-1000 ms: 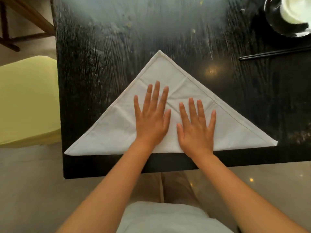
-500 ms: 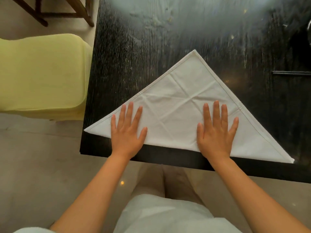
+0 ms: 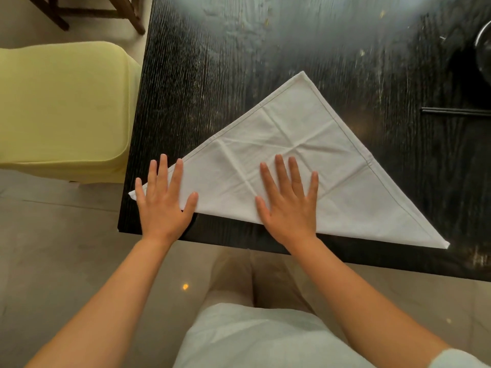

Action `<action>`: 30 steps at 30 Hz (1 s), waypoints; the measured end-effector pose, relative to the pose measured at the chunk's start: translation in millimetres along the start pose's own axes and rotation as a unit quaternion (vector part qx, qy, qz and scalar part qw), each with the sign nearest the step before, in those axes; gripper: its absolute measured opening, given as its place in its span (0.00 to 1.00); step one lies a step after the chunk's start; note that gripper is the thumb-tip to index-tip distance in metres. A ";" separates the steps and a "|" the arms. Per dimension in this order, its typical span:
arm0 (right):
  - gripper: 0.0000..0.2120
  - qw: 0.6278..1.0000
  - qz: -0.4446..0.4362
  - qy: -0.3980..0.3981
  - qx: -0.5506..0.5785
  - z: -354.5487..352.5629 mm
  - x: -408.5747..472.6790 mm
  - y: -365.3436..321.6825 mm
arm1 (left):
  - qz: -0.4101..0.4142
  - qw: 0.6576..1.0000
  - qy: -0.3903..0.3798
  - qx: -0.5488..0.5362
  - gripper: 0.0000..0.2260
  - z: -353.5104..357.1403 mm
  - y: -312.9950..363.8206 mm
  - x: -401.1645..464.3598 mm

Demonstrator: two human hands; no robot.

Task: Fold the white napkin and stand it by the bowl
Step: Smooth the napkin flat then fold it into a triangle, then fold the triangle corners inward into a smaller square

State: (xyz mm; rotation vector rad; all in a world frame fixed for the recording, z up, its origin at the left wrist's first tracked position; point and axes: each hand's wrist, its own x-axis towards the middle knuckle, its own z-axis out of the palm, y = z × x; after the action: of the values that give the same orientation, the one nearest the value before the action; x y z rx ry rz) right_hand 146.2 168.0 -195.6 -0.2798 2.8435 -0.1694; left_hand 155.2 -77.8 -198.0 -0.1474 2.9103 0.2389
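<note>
1. Napkin (image 3: 305, 166), white cloth, lies flat on the dark counter (image 3: 239, 75), folded into a triangle with its long folded side along the near edge of the counter and its peak pointing away from the person.
2. Crease lines cross its middle in a rough grid and diagonals, and a stitched hem runs along both upper sides; the right tip sits close to the counter's near edge.
3. The left tip of the napkin is partly hidden under the left hand (image 3: 163, 200), so its exact corner is hard to make out, though a sliver pokes out beside the little finger at the counter's left edge.
4. That left hand is open and flat, fingers spread, palm down over the left tip and the bare counter beside it, gripping nothing.
5. The right hand (image 3: 289, 205) is likewise open and flat, fingers spread, pressing the napkin near the middle of its long side; its heel covers part of the fold.
6. At the far right a dark rounded rim (image 3: 482, 51) is cut off by the frame; whether it is the bowl cannot be told.
7. Dark chopsticks (image 3: 457, 112) lie below it, their right ends cut off, well apart from the napkin.
8. A yellow covered seat (image 3: 63, 110) stands left of the counter.
</note>
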 end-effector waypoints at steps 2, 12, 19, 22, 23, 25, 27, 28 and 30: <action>0.31 1.000 -0.001 0.000 0.000 -1.5 -0.5 1.7 | 0.001 1.000 -0.008 0.003 0.32 -0.3 0.9 -0.1; 0.30 0.996 -0.045 -0.013 0.083 -23.9 -15.2 33.6 | 0.069 0.997 0.019 -0.003 0.33 -13.0 73.0 -1.8; 0.35 0.995 -0.073 -0.057 0.042 -54.6 -77.6 160.3 | 0.259 0.965 -0.026 -0.013 0.29 4.1 198.8 -6.4; 0.33 0.994 -0.086 -0.071 0.007 -61.4 -92.2 192.2 | 0.286 0.957 -0.045 -0.013 0.30 16.2 227.2 -10.4; 0.32 0.993 -0.094 -0.065 0.000 -61.7 -94.2 198.3 | 0.291 0.955 -0.050 -0.009 0.30 20.8 231.6 -11.5; 0.30 0.992 -0.116 -0.038 -0.013 -60.8 -95.4 206.3 | 0.302 0.952 -0.055 0.007 0.30 27.8 234.0 -12.7; 0.29 0.990 -0.136 -0.017 -0.017 -57.9 -96.5 213.1 | 0.310 0.949 -0.058 0.019 0.30 31.4 233.1 -12.3; 0.29 0.989 -0.145 -0.011 -0.015 -56.3 -97.3 217.7 | 0.311 0.948 -0.060 0.022 0.29 32.0 232.8 -11.8; 0.29 0.986 -0.166 -0.001 -0.010 -55.4 -98.6 227.2 | 0.309 0.948 -0.066 0.025 0.29 31.3 233.1 -11.7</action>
State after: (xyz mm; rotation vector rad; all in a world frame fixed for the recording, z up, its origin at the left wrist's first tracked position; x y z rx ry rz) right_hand 183.7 414.7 -149.2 -0.7581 2.7778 -0.2061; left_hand 145.8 157.4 -190.7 0.7686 2.7344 0.2568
